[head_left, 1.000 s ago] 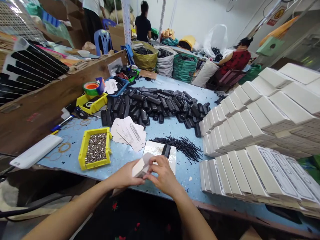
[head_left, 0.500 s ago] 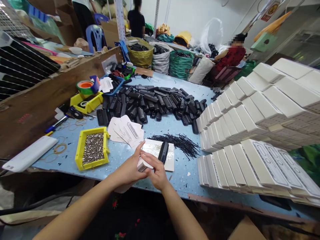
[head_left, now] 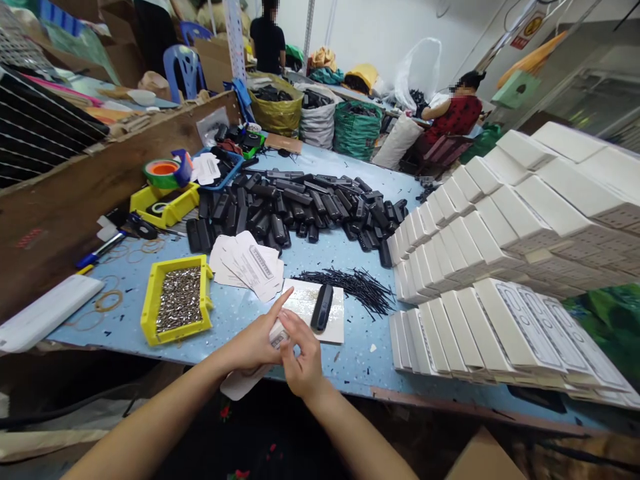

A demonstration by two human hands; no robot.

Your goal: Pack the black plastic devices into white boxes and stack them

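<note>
A small white box (head_left: 278,335) with dark print on its end is held at the table's front edge. My left hand (head_left: 256,345) wraps round it, index finger stretched forward. The fingers of my right hand (head_left: 303,357) close on the box's near end. Below my left hand a white cardboard piece (head_left: 244,383) sticks out; whether it belongs to the box is hidden. Just beyond my hands, a black elongated plastic device (head_left: 322,307) lies on a white board (head_left: 299,295). Printed white cards (head_left: 250,263) are fanned out behind my left hand.
Stacked white boxes (head_left: 480,327) line the right side. Thin black sticks (head_left: 350,287) lie ahead of a heap of black devices (head_left: 295,203). A yellow bin (head_left: 205,325) of small metal parts stands left. A wooden barrier (head_left: 55,200) bounds the left. A seated person (head_left: 455,120) is in the background.
My right hand's fingers have shifted on the white box and opened up a little. The box is tilted more, showing its printed end. The view has turned slightly.
</note>
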